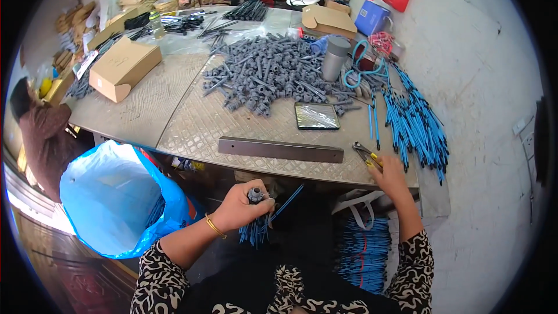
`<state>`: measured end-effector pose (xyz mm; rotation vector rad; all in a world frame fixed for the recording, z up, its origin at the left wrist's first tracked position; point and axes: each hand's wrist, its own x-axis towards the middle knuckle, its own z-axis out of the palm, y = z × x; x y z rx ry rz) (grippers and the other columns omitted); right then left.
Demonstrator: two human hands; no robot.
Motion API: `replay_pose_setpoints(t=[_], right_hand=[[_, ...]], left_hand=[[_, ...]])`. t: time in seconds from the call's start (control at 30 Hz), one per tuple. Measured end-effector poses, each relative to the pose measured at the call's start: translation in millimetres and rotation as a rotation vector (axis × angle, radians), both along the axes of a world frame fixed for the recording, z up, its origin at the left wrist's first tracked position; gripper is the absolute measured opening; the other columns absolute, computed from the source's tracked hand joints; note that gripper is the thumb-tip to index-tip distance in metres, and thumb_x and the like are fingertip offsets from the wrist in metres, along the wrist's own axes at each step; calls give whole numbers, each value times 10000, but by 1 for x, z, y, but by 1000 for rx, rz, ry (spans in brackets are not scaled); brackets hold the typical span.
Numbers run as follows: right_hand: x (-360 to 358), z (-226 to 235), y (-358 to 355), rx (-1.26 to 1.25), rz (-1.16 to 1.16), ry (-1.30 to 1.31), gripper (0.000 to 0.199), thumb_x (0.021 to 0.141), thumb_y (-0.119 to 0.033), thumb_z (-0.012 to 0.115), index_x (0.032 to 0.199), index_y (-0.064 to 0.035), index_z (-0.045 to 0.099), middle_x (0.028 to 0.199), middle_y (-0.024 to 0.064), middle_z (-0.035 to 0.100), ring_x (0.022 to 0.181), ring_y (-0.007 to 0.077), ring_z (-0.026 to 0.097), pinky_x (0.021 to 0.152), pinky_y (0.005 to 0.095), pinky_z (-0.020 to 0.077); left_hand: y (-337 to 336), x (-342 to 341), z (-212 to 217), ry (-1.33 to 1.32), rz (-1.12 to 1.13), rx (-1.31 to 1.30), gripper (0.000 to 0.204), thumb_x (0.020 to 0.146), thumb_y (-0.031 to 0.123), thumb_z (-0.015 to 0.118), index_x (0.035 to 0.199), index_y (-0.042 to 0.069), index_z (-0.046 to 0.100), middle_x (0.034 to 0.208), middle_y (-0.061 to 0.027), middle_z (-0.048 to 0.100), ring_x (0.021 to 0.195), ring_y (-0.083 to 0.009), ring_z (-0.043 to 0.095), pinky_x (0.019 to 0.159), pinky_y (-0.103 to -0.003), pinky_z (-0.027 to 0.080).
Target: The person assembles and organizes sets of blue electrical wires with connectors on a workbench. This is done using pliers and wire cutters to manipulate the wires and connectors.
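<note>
My left hand is closed around a grey round plastic fitting, held in front of the table edge. Below that hand hangs a bunch of thin blue rods, and one rod slants up to the right. Whether the rods join the fitting is hidden by my fingers. At the right front of the table, my right hand has its fingers closed on the yellow handles of a pair of pliers. The dark jaws of the pliers point away to the left on the tabletop.
A dark metal bar lies along the front edge. Behind it are a black tray, a heap of grey fittings and a grey cup. Blue rods spread at right. A blue bag stands at left. Other people sit around.
</note>
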<state>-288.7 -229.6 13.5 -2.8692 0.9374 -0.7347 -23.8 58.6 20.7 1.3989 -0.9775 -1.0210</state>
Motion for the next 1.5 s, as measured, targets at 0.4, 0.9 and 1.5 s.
replay_pose_setpoints(t=[0.4, 0.9, 1.5], right_hand=[[39, 59, 90, 563, 364, -28, 243, 797, -141, 603, 981, 5, 542, 953, 93, 558, 761, 186, 557, 674, 302, 454], [76, 60, 123, -301, 546, 313, 253, 766, -78, 519, 1007, -59, 597, 1209, 69, 481, 1123, 245, 448, 910, 410, 332], [56, 13, 112, 2198, 520, 584, 354, 873, -357, 542, 965, -18, 491, 634, 126, 569, 502, 224, 581, 439, 311, 467]], left_hand=[[0, 0, -10, -18, -6, -2, 165, 775, 0, 612, 790, 52, 457, 713, -6, 550, 690, -84, 586, 612, -225, 465], [-2, -10, -16, -33, -32, -41, 165, 716, 33, 631, 779, 51, 479, 642, -9, 566, 612, -39, 521, 551, -212, 423], [10, 1, -12, -235, -260, -142, 386, 623, 211, 820, 818, 42, 533, 822, -5, 571, 744, -84, 545, 673, -224, 440]])
